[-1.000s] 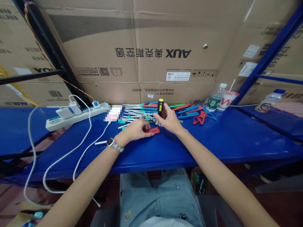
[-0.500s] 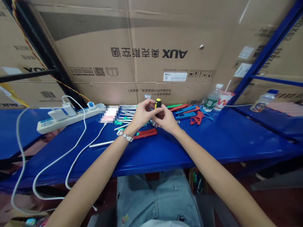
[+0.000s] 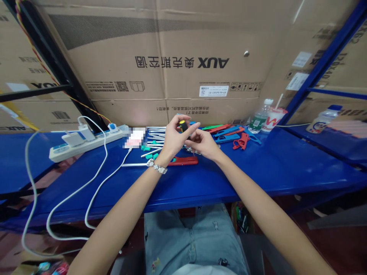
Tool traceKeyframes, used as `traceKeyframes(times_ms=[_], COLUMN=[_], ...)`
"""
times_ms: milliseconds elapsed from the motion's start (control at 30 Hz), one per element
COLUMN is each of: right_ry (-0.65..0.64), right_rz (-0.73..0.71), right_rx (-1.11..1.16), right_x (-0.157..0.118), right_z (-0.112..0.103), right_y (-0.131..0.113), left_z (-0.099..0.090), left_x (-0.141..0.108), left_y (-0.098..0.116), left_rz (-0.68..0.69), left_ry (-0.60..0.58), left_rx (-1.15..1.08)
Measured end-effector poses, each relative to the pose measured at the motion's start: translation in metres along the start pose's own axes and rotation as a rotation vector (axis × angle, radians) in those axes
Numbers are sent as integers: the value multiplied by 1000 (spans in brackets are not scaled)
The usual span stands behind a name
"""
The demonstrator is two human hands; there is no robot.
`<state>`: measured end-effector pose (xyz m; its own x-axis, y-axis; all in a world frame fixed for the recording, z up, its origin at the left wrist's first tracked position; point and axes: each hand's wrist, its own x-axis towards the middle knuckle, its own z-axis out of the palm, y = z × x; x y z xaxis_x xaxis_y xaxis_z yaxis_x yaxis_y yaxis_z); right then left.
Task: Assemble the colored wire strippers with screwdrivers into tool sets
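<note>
My left hand (image 3: 175, 136) is closed around a screwdriver (image 3: 183, 125) with a yellow and black handle, which leans to the left. Close beside it, my right hand (image 3: 205, 144) has its thumb and fingers pinched together; whatever is between them is too small or hidden to name. Small shiny metal pieces (image 3: 197, 152) lie just under the right fingers. Below both hands, a red plastic handle piece (image 3: 185, 161) lies on the blue table (image 3: 200, 183). A silver rod (image 3: 134, 164) extends to its left, partly behind my left wrist.
Several silver tubes (image 3: 156, 134) and green plastic bits (image 3: 148, 156) lie left of my hands. Blue handle pieces (image 3: 228, 138) and red ones (image 3: 241, 141) lie to the right, near a bottle (image 3: 258, 120) and a cup (image 3: 273, 120). A power strip (image 3: 86, 143) with white cables stands left.
The screwdriver has gone from upright beside the right fingers to tilted left in my left hand. My right hand has come away from its handle and sits slightly lower.
</note>
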<state>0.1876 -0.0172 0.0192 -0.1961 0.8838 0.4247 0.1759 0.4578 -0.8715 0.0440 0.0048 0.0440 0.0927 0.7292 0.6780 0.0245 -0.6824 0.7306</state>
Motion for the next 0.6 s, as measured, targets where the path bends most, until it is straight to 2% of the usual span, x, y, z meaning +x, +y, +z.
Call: traceKeyframes(times_ms=[67,133,333,433,533,567,600], right_ry=[46,58,25,0,62,88,112], right_rz=[-24,-36,44,57,38,32,26], right_rx=[-76,-114,23,42,76,88,96], right_x=[-1,-2,-3,-2,-2,-2,-2], right_z=[4,7,8,5,-2,-5,-9], right_y=[2,4,7,6,3,2,1], left_z=[3,4,4,1,-12,-18,-23], left_x=[0,-1,-5,-10,-13,-15,-17], left_y=[-1,-1,-4,-14,-22,-22,-21], left_rz=[4,14,49,46,4,-5,-2], left_ry=[75,85,-49,-22,47,-10,-142], left_rx=[-34,-107,-209,-155,2,66,142])
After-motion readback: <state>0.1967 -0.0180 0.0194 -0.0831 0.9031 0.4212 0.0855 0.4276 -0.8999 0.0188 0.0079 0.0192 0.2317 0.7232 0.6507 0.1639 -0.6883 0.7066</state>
